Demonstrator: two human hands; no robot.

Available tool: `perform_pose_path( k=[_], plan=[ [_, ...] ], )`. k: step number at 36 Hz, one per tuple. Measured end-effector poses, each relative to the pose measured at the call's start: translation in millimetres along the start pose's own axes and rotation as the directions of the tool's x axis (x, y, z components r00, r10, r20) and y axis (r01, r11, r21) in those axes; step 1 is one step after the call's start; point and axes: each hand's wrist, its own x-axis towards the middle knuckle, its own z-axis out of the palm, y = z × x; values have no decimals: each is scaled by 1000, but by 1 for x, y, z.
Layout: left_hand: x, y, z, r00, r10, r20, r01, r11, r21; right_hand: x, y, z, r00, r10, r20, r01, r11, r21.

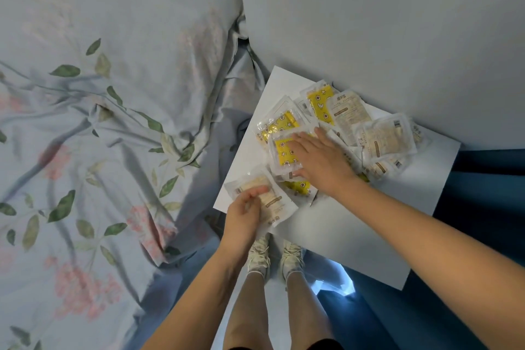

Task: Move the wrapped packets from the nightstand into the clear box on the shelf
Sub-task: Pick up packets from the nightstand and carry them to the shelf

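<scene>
1. Two hands working a heap of wrapped packets on the white nightstand, wedged between the floral-sheeted bed at nine o'clock and the pale wall at twelve.
2. Left hand, at the nightstand's seven o'clock corner, curling fingers and thumb round a beige packet and pinching its near edge; packet partly overhanging the corner.
3. Right hand lying flat at the heap's centre, fingers straight and close together, pressing down on a yellow star-print packet; thumb reaching toward eight o'clock along that packet's lower edge.
4. Remaining packets fanning out toward one and three o'clock, overlapping, some touching the wall.
5. Likely handling: light, flat, crinkly film wrappers, slick against one another and apt to slide off a stack; contents possibly brittle, so squeezing hard looking unwise.
6. Best hold, by judgement: gathering several into a pile and gripping across the flat faces, or pinching sealed edges.
7. Clear box and shelf not showing anywhere here; all packets sitting on the nightstand.
</scene>
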Motion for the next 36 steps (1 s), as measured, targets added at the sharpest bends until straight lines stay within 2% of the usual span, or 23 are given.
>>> perform_pose_path(
  k=[3,5,7,9,10,11,13,16,20,26,29,32,33,34,36],
  plan=[
    [1,0,2,997,-83,-7,83,996,-25,-5,-4,-6,993,23,-112,-16,998,66],
    [1,2,4,991,-135,-1,134,986,-94,-12,-4,-15,982,153,-109,-135,978,158],
    [1,5,5,989,-151,7,150,978,-142,-18,-2,-21,925,341,-169,-259,889,377],
    [1,9,5,991,-137,10,136,975,-174,-23,-1,-21,848,466,-253,-244,766,595],
    [2,10,5,991,-131,10,131,972,-193,-23,-2,-19,847,475,-238,-234,735,636],
    [3,11,6,992,-127,8,126,971,-202,-23,-4,-15,874,446,-193,-235,734,637],
    [4,13,7,992,-127,7,125,970,-207,-22,-10,-3,938,335,-86,-241,811,533],
    [7,15,9,991,-136,11,136,976,-168,-21,-13,12,974,228,-1,-214,913,348],
    [10,14,6,984,-177,22,178,972,-152,-18,-11,14,942,324,-81,-282,901,329],
    [8,12,7,983,-182,35,185,971,-152,-1,-5,0,901,432,46,-419,835,358],
    [5,14,10,986,-156,52,163,974,-158,0,0,-2,894,447,-35,-409,845,346],
    [2,17,14,992,-111,62,120,978,-169,-9,4,-4,837,485,-253,-345,827,443],
    [1,18,15,993,-96,65,106,979,-175,-12,5,-6,816,503,-285,-296,786,542],
    [1,19,16,994,-85,74,97,978,-183,-15,5,-9,809,526,-263,-227,692,686],
    [0,20,16,993,-54,104,76,973,-217,-23,-1,-23,867,495,-58,-114,309,944]
  ],
)
